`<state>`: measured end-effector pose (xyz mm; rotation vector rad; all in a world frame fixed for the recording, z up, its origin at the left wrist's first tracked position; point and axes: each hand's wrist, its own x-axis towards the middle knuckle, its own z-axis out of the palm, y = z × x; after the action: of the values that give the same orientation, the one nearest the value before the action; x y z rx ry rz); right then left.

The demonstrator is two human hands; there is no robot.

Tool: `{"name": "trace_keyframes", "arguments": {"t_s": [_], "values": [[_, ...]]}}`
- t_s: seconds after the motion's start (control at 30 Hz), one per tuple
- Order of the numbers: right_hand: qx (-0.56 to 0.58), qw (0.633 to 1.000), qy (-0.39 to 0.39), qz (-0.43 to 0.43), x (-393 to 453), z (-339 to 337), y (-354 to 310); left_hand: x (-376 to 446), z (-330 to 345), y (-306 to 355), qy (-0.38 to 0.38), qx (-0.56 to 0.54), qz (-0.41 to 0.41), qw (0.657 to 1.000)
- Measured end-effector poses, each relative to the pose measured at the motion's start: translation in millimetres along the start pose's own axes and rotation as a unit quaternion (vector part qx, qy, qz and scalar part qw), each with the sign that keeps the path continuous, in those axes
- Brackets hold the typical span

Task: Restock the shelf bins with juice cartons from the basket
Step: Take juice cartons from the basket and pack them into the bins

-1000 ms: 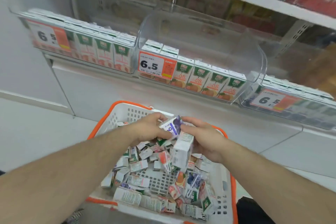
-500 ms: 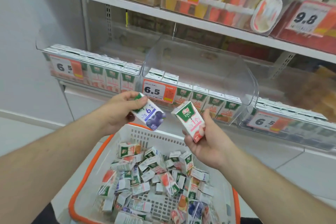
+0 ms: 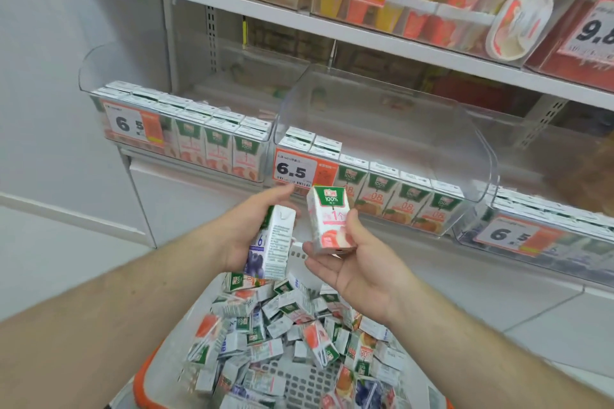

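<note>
- Along a pale grey wall, a white metal shelf (image 3: 365, 35) is seen, with perforated uprights behind it and pale floor tiles (image 3: 518, 305) below.
- Three clear, glossy plastic bins with rounded corners are lined up on the lower shelf: the left bin (image 3: 99, 76), the middle bin (image 3: 478, 156) and the right bin (image 3: 471, 232), each fronted by a white and orange price tag.
- Small rectangular cartons are packed upright in the left bin; in the middle bin only a front row and two more behind it at the left end are held.
- A carton with blue fruit print (image 3: 270, 244) is gripped by the left hand (image 3: 247, 229), fingers curled round it, tilted.
- A pink-printed carton with a green top (image 3: 329, 219) is held upright by the right hand (image 3: 355, 262), pinched between thumb and fingers, just in front of the middle bin.
- Below the hands, loose juice cartons (image 3: 285, 325) are heaped in a white perforated basket (image 3: 299, 385) with an orange rim.
</note>
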<state>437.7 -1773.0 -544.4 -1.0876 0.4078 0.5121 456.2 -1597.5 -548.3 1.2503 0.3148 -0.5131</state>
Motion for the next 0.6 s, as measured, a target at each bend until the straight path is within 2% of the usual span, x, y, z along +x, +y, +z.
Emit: {"name": "trace_keyframes", "arguments": {"t_s": [0.1,0.23,0.43,0.6], "values": [[-0.054,0.998,-0.02,-0.012,0.6,-0.5,4.3,-4.0,3.7,-1.4,-0.05,0.122,0.007,0.991],[-0.081,0.996,-0.015,-0.036,0.9,-2.8,6.6,-8.0,8.1,-3.2,-0.081,0.169,0.05,0.981],[-0.132,0.986,-0.041,-0.09,0.7,6.4,6.9,-17.1,-1.5,14.9,-0.037,0.237,0.116,0.964],[-0.224,0.955,-0.061,-0.184,14.8,46.8,-22.7,-31.3,-38.6,45.6,-0.021,0.231,0.163,0.959]]}}
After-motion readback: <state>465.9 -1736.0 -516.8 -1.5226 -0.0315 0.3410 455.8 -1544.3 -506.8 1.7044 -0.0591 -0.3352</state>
